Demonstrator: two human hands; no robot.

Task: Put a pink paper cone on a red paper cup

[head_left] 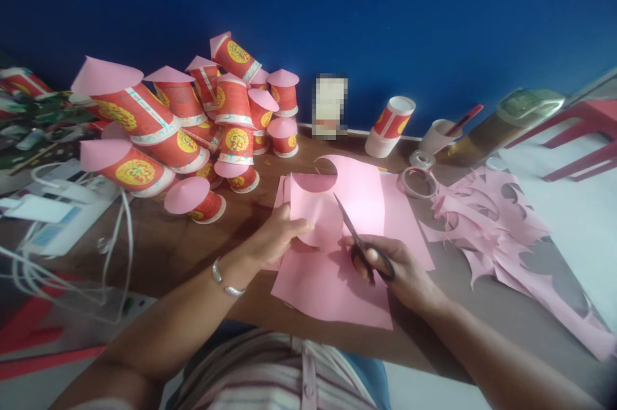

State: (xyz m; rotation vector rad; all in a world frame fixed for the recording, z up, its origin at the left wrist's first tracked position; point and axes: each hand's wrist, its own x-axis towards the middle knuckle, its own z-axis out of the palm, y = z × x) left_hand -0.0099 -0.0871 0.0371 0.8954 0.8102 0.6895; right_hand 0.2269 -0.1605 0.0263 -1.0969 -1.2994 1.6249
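My left hand (283, 228) pinches a piece of pink paper (321, 214) with a rounded, partly cut edge, thumb on top. In my right hand (402, 268) is a pair of black-handled scissors (359, 243), fingers through the loops. The blades point up and left, close beside the paper's curved edge; they look nearly closed. Beneath both hands lie pink sheets (332, 288) on the brown table (241, 297). A curved cut-out shows in the pink paper just behind the held piece.
Red paper cups with pink cone tops (236, 143) are piled at the left, beside a white power strip (55, 223) and cables. Pink scraps (501, 230) and a tape roll (419, 183) lie right. Behind stand stacked cups (390, 127), a white cup (438, 137) and a bottle (501, 124).
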